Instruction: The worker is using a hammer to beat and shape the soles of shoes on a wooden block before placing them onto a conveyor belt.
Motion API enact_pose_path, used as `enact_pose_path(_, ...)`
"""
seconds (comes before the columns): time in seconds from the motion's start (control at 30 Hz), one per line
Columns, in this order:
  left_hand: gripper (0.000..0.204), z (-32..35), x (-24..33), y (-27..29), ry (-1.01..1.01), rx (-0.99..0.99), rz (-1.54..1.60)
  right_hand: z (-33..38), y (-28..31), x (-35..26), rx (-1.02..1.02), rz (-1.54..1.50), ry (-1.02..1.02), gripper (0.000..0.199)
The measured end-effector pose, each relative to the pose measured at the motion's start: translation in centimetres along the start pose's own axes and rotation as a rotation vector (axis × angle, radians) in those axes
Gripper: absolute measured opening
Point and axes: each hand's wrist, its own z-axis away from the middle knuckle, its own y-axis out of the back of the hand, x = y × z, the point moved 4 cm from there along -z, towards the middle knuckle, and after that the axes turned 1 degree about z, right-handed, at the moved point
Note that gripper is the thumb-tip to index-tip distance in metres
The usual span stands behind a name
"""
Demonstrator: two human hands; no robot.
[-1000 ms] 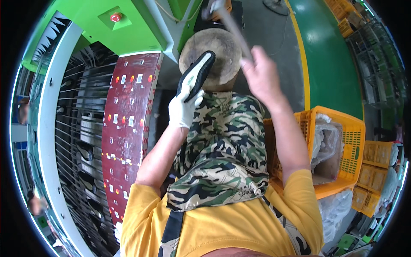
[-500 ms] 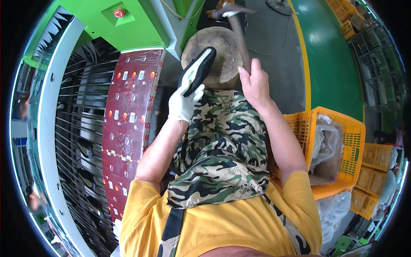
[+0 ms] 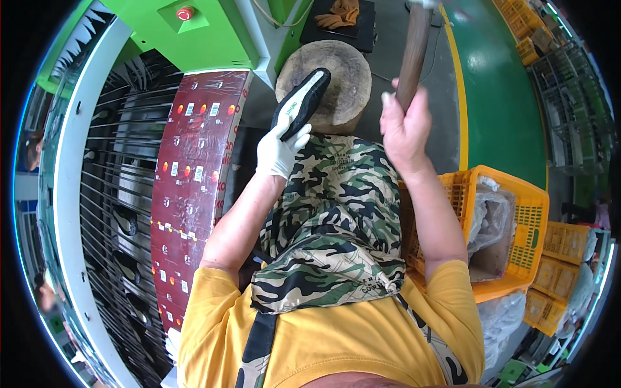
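My left hand (image 3: 278, 153), in a white glove, is closed around one end of a black shoe upper (image 3: 315, 101) with a pale insole facing up. Its far end lies over the round wooden block (image 3: 353, 81), tilted up to the right; whether it touches the wood is hard to tell. To the right of the block, my bare right hand (image 3: 407, 132) grips the wooden handle of a hammer (image 3: 414, 58), which is raised. The hammer's head is partly cut off at the top edge.
A dark red carton (image 3: 194, 149) stands at my left, by a rack of rods (image 3: 123, 174) carrying black shoes. Green machinery (image 3: 194, 45) rises behind it. Orange gloves (image 3: 343, 14) lie beyond the block. A yellow crate (image 3: 540, 213) with plastic bags sits at my right.
My right hand has lifted the hammer up and to the right, away from above the block. The left hand and the shoe upper have barely moved.
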Motion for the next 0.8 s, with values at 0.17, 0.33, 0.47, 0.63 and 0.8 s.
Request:
enact_pose_path(0.17,0.045,-0.3,-0.3,-0.5,0.006,-0.034,-0.003,3.6,-1.2,5.2,-0.470,0.398,-0.211,0.029)
enact_pose_path(0.33,0.045,0.0,-0.1,0.7,0.013,-0.009,0.009,-1.9,1.7,-5.2,-0.156,-0.182,-0.102,0.026)
enact_pose_path(0.47,0.046,0.1,0.0,-0.1,0.004,-0.017,0.009,-1.1,0.9,-5.3,0.119,-0.373,0.203,0.029)
enact_pose_path(0.63,0.047,0.1,-0.3,-0.2,0.015,-0.020,0.006,4.1,-1.9,3.2,-0.393,0.466,-0.145,0.025)
enact_pose_path(0.8,0.048,-0.1,-0.7,-0.5,0.008,-0.018,0.004,2.5,-1.5,-0.1,-0.169,0.158,0.013,0.028)
